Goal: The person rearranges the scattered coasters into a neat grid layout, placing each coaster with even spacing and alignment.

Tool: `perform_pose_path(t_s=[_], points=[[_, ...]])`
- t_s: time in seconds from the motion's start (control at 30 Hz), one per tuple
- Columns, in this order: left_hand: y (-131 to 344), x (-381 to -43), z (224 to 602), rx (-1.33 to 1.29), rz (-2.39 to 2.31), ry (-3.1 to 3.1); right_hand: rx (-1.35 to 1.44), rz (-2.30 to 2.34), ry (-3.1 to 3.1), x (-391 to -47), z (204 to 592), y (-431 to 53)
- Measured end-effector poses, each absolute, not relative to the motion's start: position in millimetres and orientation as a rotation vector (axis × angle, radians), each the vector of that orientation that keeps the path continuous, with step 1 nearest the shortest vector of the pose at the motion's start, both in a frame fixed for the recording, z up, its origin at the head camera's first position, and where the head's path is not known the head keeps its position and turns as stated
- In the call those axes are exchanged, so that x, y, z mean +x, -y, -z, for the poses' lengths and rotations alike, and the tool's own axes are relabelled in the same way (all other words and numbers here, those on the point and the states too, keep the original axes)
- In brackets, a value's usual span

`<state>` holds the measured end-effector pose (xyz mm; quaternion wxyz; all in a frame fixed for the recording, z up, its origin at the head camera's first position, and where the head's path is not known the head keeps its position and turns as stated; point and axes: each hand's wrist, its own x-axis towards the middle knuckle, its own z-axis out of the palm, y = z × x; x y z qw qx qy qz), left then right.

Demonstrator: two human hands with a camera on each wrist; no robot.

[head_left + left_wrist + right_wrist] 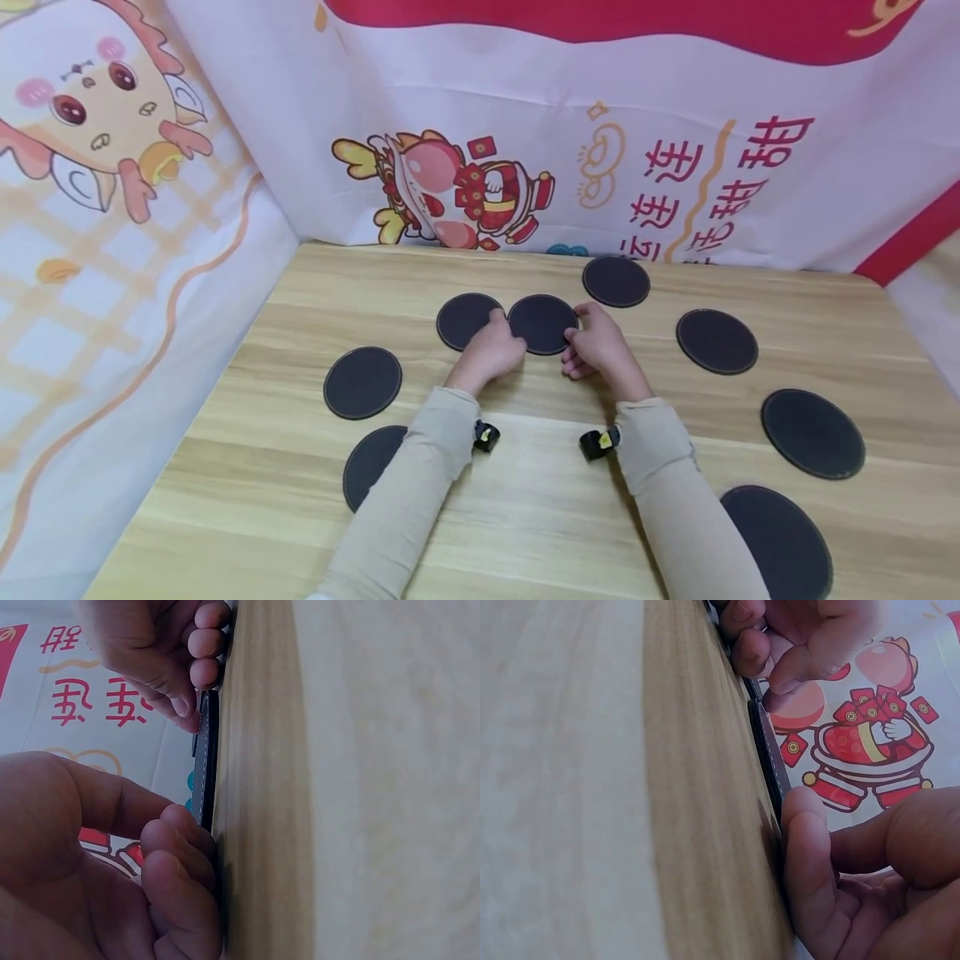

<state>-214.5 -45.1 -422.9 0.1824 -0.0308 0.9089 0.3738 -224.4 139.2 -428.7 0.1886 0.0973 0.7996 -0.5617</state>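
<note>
In the head view a round black coaster point(543, 324) with a stitched rim lies between my two hands on the wooden table. My left hand point(492, 348) grips its left edge with curled fingers and also overlaps the neighbouring black coaster point(467, 320). At the right edge, my right hand point(600, 346) pinches with thumb and forefinger, the other fingers curled beneath. The left wrist view shows the coaster's dark edge point(205, 772) low against the tabletop, fingertips at both ends. From the right wrist, the same stitched edge point(769, 754) runs between the hands.
Behind the hands lies another black coaster point(616, 282). More stand around in an arc, among them one at left point(363, 382) and one at right point(813, 433). Forearms partly cover the front coasters. A printed cloth point(480, 92) hangs along the table's point(525, 517) back edge.
</note>
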Motion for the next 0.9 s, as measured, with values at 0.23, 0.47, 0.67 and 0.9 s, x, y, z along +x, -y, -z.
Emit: perform_pose_path(t_s=[0.23, 0.47, 0.67, 0.9], points=[[39, -219, 422, -0.052, -1.093, -2.565, 0.233, 1.599, -2.186, -229, 423, -151], [31, -220, 417, 0.067, -1.140, -2.596, 0.197, 1.694, -2.104, -237, 420, -189], [11, -224, 407, 0.229, -1.167, -2.557, 0.287, 1.611, -2.150, -239, 423, -215], [-26, -236, 392, 0.283, -1.288, -2.443, 0.304, 1.555, -2.179, -234, 423, -219]])
